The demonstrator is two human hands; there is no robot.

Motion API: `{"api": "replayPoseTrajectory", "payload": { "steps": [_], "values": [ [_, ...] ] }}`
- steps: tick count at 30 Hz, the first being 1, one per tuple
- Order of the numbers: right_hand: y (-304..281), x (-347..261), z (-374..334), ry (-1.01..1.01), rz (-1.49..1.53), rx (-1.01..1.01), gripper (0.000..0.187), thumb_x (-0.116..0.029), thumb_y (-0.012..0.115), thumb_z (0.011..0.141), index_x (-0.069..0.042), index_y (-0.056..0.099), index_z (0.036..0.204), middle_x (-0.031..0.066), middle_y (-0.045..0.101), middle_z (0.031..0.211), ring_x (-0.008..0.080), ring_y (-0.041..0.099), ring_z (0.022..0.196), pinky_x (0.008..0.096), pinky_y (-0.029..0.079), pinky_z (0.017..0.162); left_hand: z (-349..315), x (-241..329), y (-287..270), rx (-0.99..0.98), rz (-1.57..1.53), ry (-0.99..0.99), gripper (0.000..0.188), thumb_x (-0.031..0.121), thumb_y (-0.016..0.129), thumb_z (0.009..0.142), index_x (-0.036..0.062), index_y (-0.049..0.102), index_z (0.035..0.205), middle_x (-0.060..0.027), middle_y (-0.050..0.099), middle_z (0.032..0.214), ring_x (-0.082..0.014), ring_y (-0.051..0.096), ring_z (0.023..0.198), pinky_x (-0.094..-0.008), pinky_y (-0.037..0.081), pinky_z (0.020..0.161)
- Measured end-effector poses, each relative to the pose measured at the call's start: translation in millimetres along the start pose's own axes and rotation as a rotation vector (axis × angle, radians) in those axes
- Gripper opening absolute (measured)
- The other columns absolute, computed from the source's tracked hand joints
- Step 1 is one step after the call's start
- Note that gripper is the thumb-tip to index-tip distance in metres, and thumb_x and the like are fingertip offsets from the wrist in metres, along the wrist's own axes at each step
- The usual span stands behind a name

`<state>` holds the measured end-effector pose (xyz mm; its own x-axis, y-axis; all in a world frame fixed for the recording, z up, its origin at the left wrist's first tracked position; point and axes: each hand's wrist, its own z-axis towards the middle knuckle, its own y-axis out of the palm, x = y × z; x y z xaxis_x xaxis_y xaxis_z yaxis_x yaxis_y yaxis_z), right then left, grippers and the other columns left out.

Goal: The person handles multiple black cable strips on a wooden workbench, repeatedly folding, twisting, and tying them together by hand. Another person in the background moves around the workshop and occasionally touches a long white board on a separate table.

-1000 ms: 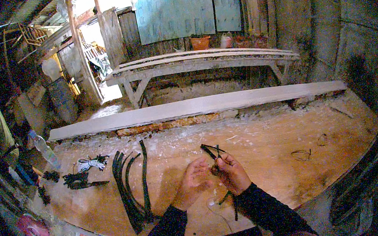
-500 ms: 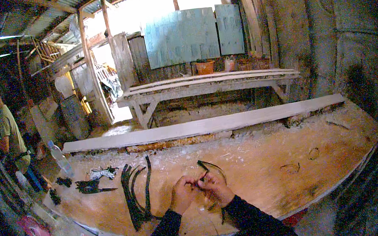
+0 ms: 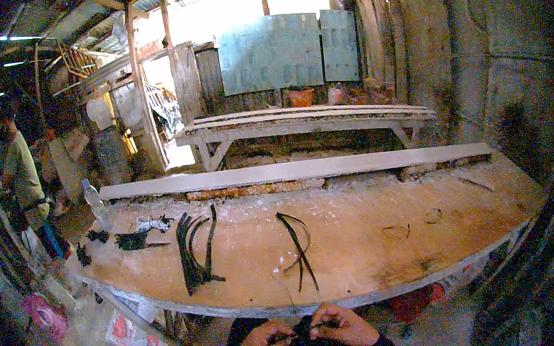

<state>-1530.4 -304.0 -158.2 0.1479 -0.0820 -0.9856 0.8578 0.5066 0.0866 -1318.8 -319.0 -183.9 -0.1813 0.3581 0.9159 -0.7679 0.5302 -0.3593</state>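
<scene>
Both my hands are close together below the table's front edge, in front of my dark clothing. My left hand [image 3: 265, 344] is closed with fingertips pinched, and my right hand [image 3: 343, 325] pinches opposite it. Between them is a thin dark strip [image 3: 302, 330], hard to make out against the clothing. A thin thread-like line runs over the table edge just above. On the wooden table [image 3: 360, 259] lies a crossed pair of black strips [image 3: 298, 248], one of them curved. To their left is a bundle of longer black strips [image 3: 194, 259].
Further left are a black bundle [image 3: 133, 240], white cords [image 3: 154, 223], small dark clumps [image 3: 96, 236] and a clear bottle [image 3: 95, 203]. Thin loops [image 3: 397, 231] lie at right. A long pale board [image 3: 290, 170] runs along the back. A person [image 3: 24, 169] stands at far left.
My hands have drawn back from over the table to below its front edge, still pinching. The crossed black strips now lie on the table without my hands over them.
</scene>
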Motion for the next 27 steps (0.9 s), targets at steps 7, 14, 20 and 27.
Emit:
{"api": "replayPoseTrajectory", "payload": {
  "steps": [7, 14, 20, 27],
  "values": [
    [43.2, 2.3, -58.6, -0.222, 0.145, -0.053, 0.026, -0.013, 0.049, 0.08, 0.002, 0.051, 0.101, 0.0132, 0.054, 0.097, 0.0226, 0.052, 0.087, 0.034, 0.036, 0.083, -32.8, 5.4, 26.4, -0.042, -0.278, -0.05, 0.019, 0.002, 0.052, 0.076, 0.0024, 0.049, 0.095, -0.0046, 0.053, 0.088, -0.0125, 0.051, 0.085, -0.0247, 0.041, 0.076],
    [68.6, -7.4, -61.6, -0.093, 0.162, 0.048, 0.024, -0.012, 0.049, 0.08, 0.007, 0.055, 0.095, 0.0166, 0.058, 0.091, 0.0228, 0.054, 0.082, 0.0342, 0.038, 0.081, -59.5, 14.5, 23.6, 0.278, -0.596, -0.135, 0.017, -0.002, 0.051, 0.072, 0.0032, 0.05, 0.088, -0.0045, 0.053, 0.083, -0.0105, 0.051, 0.073, -0.022, 0.042, 0.066],
    [92.2, -10.6, -36.0, -0.039, 0.207, 0.016, 0.022, -0.007, 0.057, 0.073, 0.002, 0.054, 0.093, 0.0077, 0.057, 0.068, 0.0159, 0.055, 0.061, 0.0253, 0.045, 0.056, -66.3, 1.2, 17.5, 0.596, -0.088, 0.006, 0.015, -0.001, 0.051, 0.072, 0.0038, 0.049, 0.086, -0.0027, 0.051, 0.078, -0.0091, 0.049, 0.069, -0.0211, 0.041, 0.063],
    [70.4, -21.7, -24.3, -0.006, 0.304, 0.212, 0.031, 0.0, 0.061, 0.068, 0.003, 0.048, 0.096, 0.0081, 0.057, 0.072, 0.0154, 0.055, 0.066, 0.0252, 0.044, 0.061, -28.9, -5.6, 23.6, 0.523, -0.484, -0.017, 0.021, 0.001, 0.056, 0.071, 0.004, 0.046, 0.089, -0.003, 0.051, 0.082, -0.0084, 0.048, 0.068, -0.0226, 0.042, 0.062]
  ]
}}
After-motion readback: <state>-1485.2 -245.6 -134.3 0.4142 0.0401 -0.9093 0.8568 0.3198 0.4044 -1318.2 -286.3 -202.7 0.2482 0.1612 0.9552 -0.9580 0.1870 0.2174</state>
